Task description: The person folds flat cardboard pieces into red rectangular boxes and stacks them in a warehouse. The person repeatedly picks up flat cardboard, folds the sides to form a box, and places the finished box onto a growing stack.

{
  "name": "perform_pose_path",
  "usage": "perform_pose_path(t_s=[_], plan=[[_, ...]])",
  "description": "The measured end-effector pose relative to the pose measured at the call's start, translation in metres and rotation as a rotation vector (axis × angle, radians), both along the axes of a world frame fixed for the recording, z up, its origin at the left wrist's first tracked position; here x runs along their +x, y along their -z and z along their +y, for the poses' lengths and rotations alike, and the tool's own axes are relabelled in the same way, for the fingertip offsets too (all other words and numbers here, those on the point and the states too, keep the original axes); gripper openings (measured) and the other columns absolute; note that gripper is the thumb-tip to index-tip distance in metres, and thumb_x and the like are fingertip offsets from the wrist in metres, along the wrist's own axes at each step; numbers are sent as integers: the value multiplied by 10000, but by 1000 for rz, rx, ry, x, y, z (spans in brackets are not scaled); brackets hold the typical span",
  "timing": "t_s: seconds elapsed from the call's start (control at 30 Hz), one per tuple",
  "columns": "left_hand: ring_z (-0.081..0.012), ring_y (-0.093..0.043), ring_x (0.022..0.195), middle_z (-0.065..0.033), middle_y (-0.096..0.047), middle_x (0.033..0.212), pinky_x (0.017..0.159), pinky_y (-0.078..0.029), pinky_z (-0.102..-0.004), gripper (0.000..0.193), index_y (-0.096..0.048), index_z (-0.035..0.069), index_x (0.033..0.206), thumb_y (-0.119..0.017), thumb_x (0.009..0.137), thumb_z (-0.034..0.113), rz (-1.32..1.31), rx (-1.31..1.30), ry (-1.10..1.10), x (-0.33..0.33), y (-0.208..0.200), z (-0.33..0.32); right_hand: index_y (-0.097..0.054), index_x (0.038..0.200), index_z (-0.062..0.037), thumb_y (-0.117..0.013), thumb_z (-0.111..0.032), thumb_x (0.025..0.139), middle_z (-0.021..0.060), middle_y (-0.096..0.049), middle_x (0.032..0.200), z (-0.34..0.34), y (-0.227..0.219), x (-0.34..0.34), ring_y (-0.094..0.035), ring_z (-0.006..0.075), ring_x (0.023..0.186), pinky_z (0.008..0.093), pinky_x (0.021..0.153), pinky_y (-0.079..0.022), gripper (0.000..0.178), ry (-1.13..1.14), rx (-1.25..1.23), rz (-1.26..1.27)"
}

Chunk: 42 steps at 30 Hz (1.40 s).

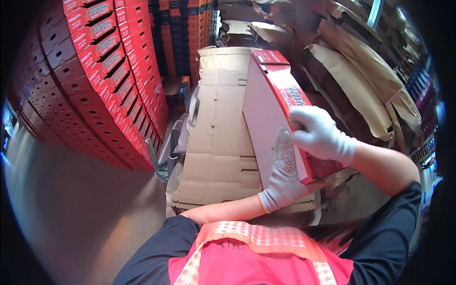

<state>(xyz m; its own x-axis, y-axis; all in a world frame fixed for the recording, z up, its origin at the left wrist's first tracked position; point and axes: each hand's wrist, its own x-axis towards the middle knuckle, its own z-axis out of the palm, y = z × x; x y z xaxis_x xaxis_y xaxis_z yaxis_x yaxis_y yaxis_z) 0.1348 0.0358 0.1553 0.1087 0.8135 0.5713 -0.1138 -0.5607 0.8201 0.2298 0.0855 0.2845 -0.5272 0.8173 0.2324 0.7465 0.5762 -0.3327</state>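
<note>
A red cardboard box (pixel 285 85) stands tilted on its side, its plain pale pink face (pixel 266 114) turned to the left and its printed red side to the right. My right hand (pixel 319 133), in a white knit glove, is closed at the box's upper edge with fingers curled. My left hand (pixel 283 173), in a white glove with an orange cuff, lies with fingers stretched flat against the pale face near the box's close end. Under and beside the box lies a stack of flat brown cardboard blanks (pixel 218 128).
A tall stack of red printed boxes (pixel 107 61) rises at the left, with black and orange crates (pixel 183 38) behind it. Brown-paper-wrapped bundles (pixel 356 80) line the right. A grey-green bracket (pixel 161 166) juts out left of the blanks, above the floor (pixel 85 204).
</note>
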Motion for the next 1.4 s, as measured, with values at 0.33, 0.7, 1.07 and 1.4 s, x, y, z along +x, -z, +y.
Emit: perform_pose_path(t_s=[0.33,0.7,1.07,1.4], plan=[[-388,-479,1282,-218,-430,1407,1066,-387,-508,877,-393,40,1409,-860,716,308,88,576,-198,-88,24,12,-626,987,-26,-701,-196,888,85,-638,783,1,0,-114,-634,176,731,313,684,-521,211,-357,-2,475],[-323,-597,1195,-216,-604,1271,1033,-457,-392,641,-509,-37,1355,-768,819,202,299,-352,-394,-282,145,-68,-463,1351,-51,-847,-443,664,170,-622,1186,-23,142,-111,-612,330,1107,429,930,-482,880,-198,-199,-416],[-248,-484,1293,-143,-472,1429,1074,-376,-417,648,-405,14,1444,-499,993,469,-363,-158,0,-213,155,-70,-540,1246,-70,-777,-205,633,77,-592,1010,-153,53,-44,-599,258,899,398,733,-442,671,123,405,-306],[-376,-613,1127,-195,-613,1249,967,-497,-456,553,-535,-2,1331,-692,805,60,270,765,1008,63,102,-187,-519,1317,-1,-869,-404,642,185,-632,1120,-429,-11,66,-643,373,999,441,872,-508,860,909,486,-334]])
